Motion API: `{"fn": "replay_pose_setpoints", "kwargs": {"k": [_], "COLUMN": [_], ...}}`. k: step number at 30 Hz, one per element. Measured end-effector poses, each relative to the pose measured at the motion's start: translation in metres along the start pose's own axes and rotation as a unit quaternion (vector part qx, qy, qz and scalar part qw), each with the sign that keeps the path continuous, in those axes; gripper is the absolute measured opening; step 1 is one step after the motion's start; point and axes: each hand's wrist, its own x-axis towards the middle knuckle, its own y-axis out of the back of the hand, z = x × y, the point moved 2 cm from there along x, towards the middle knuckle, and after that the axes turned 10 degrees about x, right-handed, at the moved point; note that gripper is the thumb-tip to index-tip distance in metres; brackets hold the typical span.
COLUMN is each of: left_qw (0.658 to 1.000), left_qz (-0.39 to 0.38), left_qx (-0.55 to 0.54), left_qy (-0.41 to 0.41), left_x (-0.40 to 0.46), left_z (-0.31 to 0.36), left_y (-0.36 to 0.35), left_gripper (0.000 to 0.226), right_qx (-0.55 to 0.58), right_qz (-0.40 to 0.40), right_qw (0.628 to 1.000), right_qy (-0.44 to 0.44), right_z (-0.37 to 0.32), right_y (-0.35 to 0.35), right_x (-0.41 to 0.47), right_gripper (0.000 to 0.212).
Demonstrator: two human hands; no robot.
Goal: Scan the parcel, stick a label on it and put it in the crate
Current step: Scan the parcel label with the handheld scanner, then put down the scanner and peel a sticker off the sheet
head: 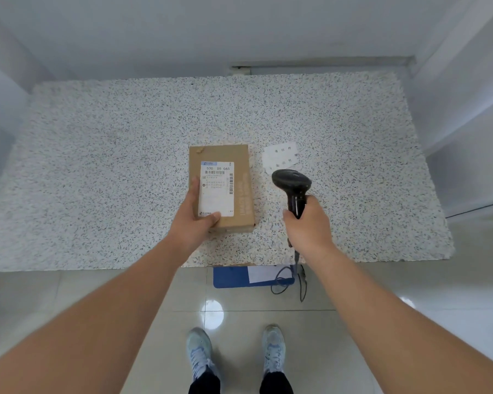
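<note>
Speckled table [97, 166], parcel [241, 194] near front edge, gripped.

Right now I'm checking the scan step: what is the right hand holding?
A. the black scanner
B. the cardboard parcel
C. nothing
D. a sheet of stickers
A: the right hand grips the handle of the black scanner, while the left hand holds the parcel on the table.
</note>
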Motion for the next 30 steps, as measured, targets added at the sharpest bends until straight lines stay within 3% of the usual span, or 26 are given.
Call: {"fn": "replay_pose_setpoints", "kwargs": {"k": [9, 13, 17, 21, 24, 28, 30], "left_qw": [0.985, 0.939, 0.892, 0.857, 0.858, 0.875, 0.871], "left_qz": [0.008, 0.093, 0.097, 0.112, 0.095, 0.037, 0.028], "left_qx": [0.172, 0.329, 0.432, 0.484, 0.487, 0.459, 0.461], "left_qy": [-0.01, -0.04, -0.098, -0.139, -0.136, -0.151, -0.169], "left_x": [0.007, 0.002, 0.005, 0.017, 0.027, 0.044, 0.056], "left_z": [0.014, 0.034, 0.057, 0.082, 0.096, 0.112, 0.121], "left_y": [0.011, 0.001, -0.018, -0.034, -0.041, -0.044, -0.045], "left_gripper": [0.1, 0.086, 0.072, 0.058, 0.053, 0.055, 0.059], "right_qx": [-0.056, -0.09, -0.089, -0.092, -0.087, -0.077, -0.091], "right_qz": [0.062, 0.066, 0.05, 0.042, 0.04, 0.048, 0.086], "right_qw": [0.996, 0.993, 0.993, 0.994, 0.994, 0.995, 0.992], "right_qy": [-0.011, -0.038, -0.053, -0.043, -0.049, -0.043, -0.009], "right_z": [0.025, 0.039, 0.047, 0.052, 0.053, 0.04, 0.022], "right_y": [0.01, 0.015, 0.016, 0.015, 0.013, 0.019, 0.023], "right_x": [0.041, 0.055, 0.064, 0.074, 0.078, 0.077, 0.082], "right_gripper": [0.031, 0.036, 0.038, 0.037, 0.039, 0.072, 0.076]}}
